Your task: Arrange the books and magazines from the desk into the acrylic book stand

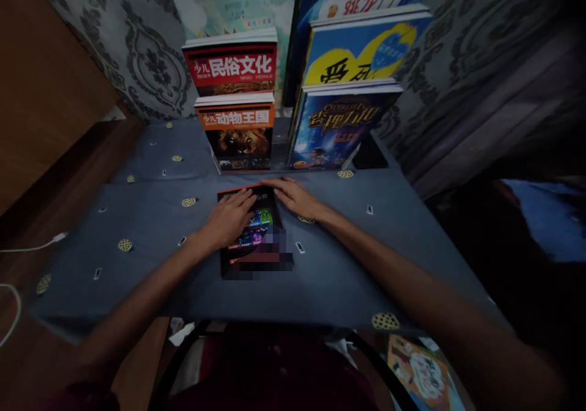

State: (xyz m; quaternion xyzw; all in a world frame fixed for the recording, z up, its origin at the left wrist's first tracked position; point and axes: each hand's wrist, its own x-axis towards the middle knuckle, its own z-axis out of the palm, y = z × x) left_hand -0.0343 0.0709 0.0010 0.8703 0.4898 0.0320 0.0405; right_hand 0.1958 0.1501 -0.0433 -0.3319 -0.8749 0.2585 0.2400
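A dark book [262, 218] with small coloured pictures on its cover lies on the cloth-covered table in front of me. Flat across its upper left part rests my left hand [229, 218], fingers stretched out. My right hand [295, 198] is at the book's upper right corner, its fingers extended and their tips along the top edge. Neither hand grips anything. Part of the cover is under my left hand, and its lower right area is blurred into blocks.
Beyond the book, an orange lion-cover book [240, 139] and a red book [231, 69] stand at left. A blue book [339, 127] and a blue-yellow one [361, 47] stand at right. A black flat object [372, 154] lies beside them. A white cable [34, 249] is at left.
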